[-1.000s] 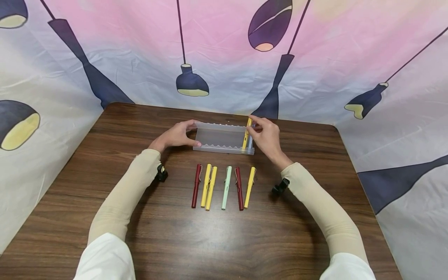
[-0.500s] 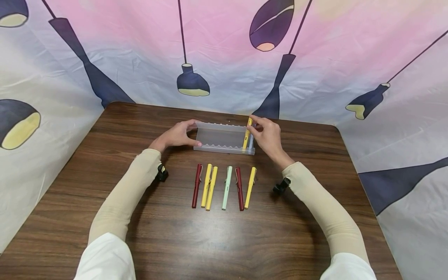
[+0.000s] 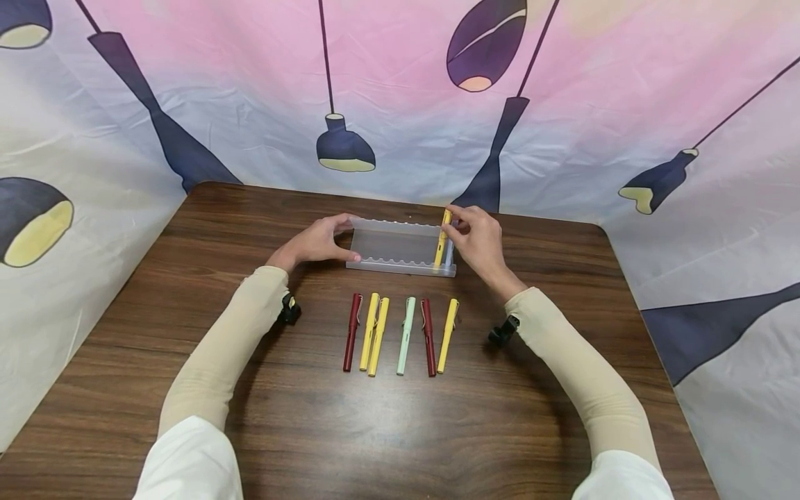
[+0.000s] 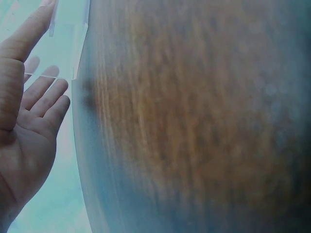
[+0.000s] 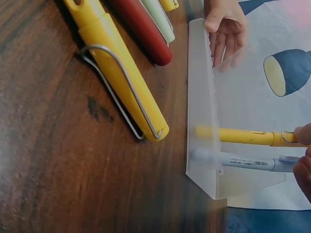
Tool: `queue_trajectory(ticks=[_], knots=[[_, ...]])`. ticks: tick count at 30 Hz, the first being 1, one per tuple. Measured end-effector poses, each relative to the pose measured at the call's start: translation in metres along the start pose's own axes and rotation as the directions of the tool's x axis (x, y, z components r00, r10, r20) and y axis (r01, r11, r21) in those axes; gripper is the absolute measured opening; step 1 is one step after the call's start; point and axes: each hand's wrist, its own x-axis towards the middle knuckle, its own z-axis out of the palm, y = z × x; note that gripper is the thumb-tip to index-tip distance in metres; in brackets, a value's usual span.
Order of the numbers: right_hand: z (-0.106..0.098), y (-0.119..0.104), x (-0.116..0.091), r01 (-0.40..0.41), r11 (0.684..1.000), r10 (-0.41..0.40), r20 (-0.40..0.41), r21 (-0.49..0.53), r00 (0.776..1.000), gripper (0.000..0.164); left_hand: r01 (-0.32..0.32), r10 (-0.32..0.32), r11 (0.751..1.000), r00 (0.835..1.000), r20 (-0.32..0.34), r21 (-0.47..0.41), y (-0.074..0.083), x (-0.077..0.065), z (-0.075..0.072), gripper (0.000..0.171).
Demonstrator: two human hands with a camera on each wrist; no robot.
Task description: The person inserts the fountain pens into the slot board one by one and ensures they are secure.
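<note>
A clear plastic pen tray (image 3: 394,243) with scalloped edges lies near the table's far edge. My left hand (image 3: 319,241) holds its left end, thumb at the front edge and the other fingers towards the back. In the left wrist view those fingers are long and spread, partly behind the clear plastic. My right hand (image 3: 478,239) pinches the clip end of a yellow pen (image 5: 248,136) between thumb and fingers. This pen lies across the tray's right part, its lower end behind the frosted front wall. Right beside it is a pale blue-white pen (image 5: 248,161) with a printed label.
In front of the tray a loose row of capped pens lies on the brown wooden table (image 3: 375,444): a dark red pen (image 3: 353,333), several yellow ones, a mint green pen (image 3: 406,337) and another dark red pen (image 3: 428,338). A cloth printed with lamps (image 3: 400,104) hangs behind.
</note>
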Motion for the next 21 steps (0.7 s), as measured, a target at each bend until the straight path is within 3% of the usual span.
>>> queue_trajectory(ticks=[14,21], knots=[[-0.0031,0.0055,0.0069,-0.076,0.997,0.072,0.122,0.029,0.990,0.043,-0.001,0.001,1.000,1.000,0.008,-0.007,0.0034,-0.0024,0.0000,0.089],[-0.0018,0.0073,0.0084,-0.078,0.996,0.073,0.136,0.034,0.988,0.045,-0.009,0.009,1.000,1.000,0.008,-0.010,0.0038,-0.0026,-0.0004,0.089]])
